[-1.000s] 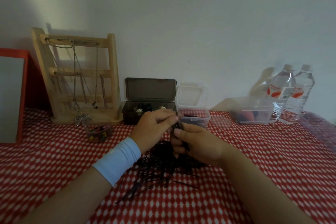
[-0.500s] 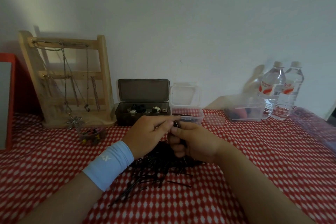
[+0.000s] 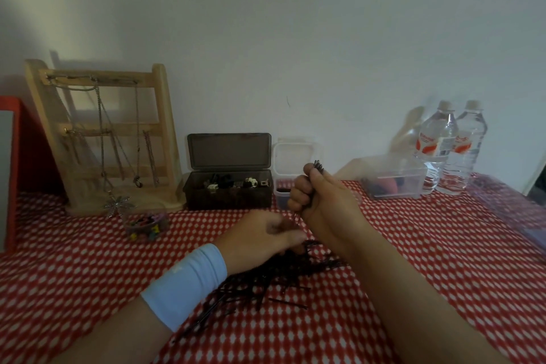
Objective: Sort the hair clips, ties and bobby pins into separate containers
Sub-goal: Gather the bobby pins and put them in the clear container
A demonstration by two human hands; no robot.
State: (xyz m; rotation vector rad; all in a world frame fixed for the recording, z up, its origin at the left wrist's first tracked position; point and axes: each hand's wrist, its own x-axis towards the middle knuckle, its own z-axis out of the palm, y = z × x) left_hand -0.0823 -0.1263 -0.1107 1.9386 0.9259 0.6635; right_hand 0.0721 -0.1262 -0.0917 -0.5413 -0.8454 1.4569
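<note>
Running the whole width at the back, the wall closes off the desk point(image 3: 74, 275). Its red-and-white patterned cloth lies bare on the near left and the near right. The widest open stretch is on the right, between the right forearm and the far edge. At the left edge a red frame point(image 3: 17, 171) stands upright.

The right hand point(image 3: 325, 201) is raised above the cloth, its fingers curled tight round a bundle of bobby pins point(image 3: 318, 163). The ends of the bundle stick out above the fist. The left hand point(image 3: 260, 239), with a light blue wristband point(image 3: 184, 284), is low, just beneath the right fist. Its fingertips are down on the far end of the pile of bobby pins point(image 3: 274, 275), but blur hides whether they pinch a pin or only touch. The pile lies loose on the cloth in the middle, spreading nearer under the left wrist.

Along the wall, from left to right, stand:
- a wooden jewellery stand point(image 3: 103, 139) hung with chains
- a dark box point(image 3: 227, 189) with its lid up and small dark and pale pieces inside
- a small clear container point(image 3: 282, 195) with its lid up, partly behind the right fist
- a clear tub point(image 3: 396, 183) holding dark and red things
- two water bottles point(image 3: 437, 145)

A small clear cup point(image 3: 146, 226) of coloured clips sits in front of the stand, left of the left hand.
</note>
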